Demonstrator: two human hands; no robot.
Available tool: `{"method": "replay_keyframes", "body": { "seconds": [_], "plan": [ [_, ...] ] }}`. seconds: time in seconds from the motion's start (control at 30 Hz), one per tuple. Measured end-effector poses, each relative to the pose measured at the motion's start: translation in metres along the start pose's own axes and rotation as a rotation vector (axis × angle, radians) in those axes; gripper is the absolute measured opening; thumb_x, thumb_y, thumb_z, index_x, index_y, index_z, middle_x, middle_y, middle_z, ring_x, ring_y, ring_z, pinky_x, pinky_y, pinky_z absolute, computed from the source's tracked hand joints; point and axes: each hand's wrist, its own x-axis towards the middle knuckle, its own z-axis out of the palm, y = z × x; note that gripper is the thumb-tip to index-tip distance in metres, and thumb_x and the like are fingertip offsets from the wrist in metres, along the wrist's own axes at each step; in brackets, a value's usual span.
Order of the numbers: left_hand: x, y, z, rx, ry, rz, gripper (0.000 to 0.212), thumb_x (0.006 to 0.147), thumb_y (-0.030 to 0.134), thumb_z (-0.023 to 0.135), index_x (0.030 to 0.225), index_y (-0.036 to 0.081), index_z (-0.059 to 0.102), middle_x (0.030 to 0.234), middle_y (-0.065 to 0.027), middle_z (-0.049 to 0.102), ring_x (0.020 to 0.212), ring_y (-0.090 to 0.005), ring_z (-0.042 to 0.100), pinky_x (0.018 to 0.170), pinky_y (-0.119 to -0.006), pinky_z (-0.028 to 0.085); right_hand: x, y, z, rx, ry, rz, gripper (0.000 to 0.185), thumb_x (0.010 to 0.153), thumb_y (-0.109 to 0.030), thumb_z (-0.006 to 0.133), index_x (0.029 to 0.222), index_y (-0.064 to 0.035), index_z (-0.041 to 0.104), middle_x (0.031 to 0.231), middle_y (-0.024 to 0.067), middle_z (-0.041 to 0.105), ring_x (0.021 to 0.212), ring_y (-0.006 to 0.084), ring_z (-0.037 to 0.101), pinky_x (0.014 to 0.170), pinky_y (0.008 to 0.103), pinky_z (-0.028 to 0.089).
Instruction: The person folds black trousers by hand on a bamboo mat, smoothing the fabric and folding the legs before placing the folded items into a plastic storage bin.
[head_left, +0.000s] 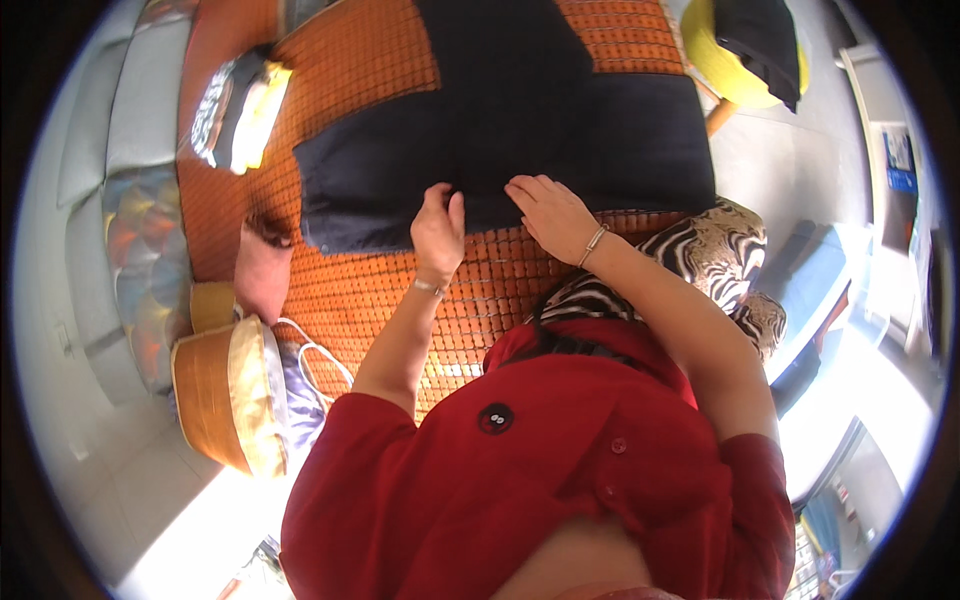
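A dark navy garment lies spread before me in a T shape, one wide part running across and another reaching away to the top of the view. At its near edge, left of the middle, is my left hand, its thumb apart from the curled fingers and no cloth plainly pinched between them. My right hand rests its fingertips on the same edge, a little to the right. Whether its hidden thumb grips the fabric from below cannot be seen. Under the garment is an orange-brown beaded mat.
Folded clothes are stacked on the mat at the upper left. Below them stand a pink object and a wooden-sided basket with a pale lining. A yellow stool bears a black cloth at the upper right.
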Motion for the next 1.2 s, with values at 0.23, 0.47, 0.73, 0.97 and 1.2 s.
{"method": "replay_keyframes", "body": {
  "seconds": [0.23,0.47,0.73,0.97,1.2],
  "plan": [
    [-0.023,-0.007,-0.029,-0.149,-0.188,0.070,0.032,0.091,0.024,0.063,0.111,0.000,0.057,0.092,-0.0162,0.059,0.086,-0.0337,0.058,0.076,-0.040,0.047,-0.001,0.007,0.000,0.065,-0.023,0.158,0.024,0.081,-0.012,0.063,0.104,-0.0083,0.059,0.110,0.0068,0.051,0.097,0.0259,0.052,0.085,0.0377,0.045],
    [0.000,-0.009,-0.023,-0.196,-0.324,-0.050,0.024,0.096,0.022,0.057,0.113,0.006,0.056,0.066,-0.0120,0.056,0.058,-0.0264,0.059,0.056,-0.034,0.047,-0.011,0.017,0.004,0.068,0.000,0.208,0.017,0.084,-0.019,0.062,0.094,-0.0056,0.059,0.101,0.0089,0.053,0.093,0.0259,0.053,0.083,0.0373,0.045],
    [0.003,-0.012,-0.005,0.137,-0.146,0.090,0.032,0.090,0.029,0.065,0.107,0.004,0.053,0.067,-0.0118,0.057,0.058,-0.0316,0.057,0.055,-0.037,0.048,0.001,-0.011,-0.008,-0.037,0.045,-0.264,0.044,0.081,-0.014,0.053,0.123,-0.0014,0.053,0.135,0.0151,0.048,0.127,0.0274,0.045,0.111,0.0432,0.031],
    [0.000,-0.028,-0.029,0.367,-0.122,0.307,0.032,0.087,0.033,0.065,0.102,0.005,0.060,0.094,-0.0120,0.057,0.089,-0.0316,0.056,0.077,-0.041,0.047,0.002,-0.029,0.021,-0.083,-0.349,-0.095,0.058,0.090,-0.017,0.048,0.144,-0.0025,0.033,0.152,0.0120,0.030,0.140,0.0239,0.029,0.114,0.0434,0.024],
    [0.039,-0.151,-0.097,0.525,0.218,-0.683,0.083,0.082,0.053,0.066,0.133,-0.006,0.038,0.122,-0.0314,0.043,0.115,-0.0437,0.045,0.098,-0.049,0.041,0.026,-0.039,0.014,-0.273,-0.421,-0.079,0.055,0.089,-0.017,0.051,0.141,-0.0045,0.040,0.135,0.0083,0.043,0.120,0.0207,0.043,0.098,0.0378,0.038]
  ]
}}
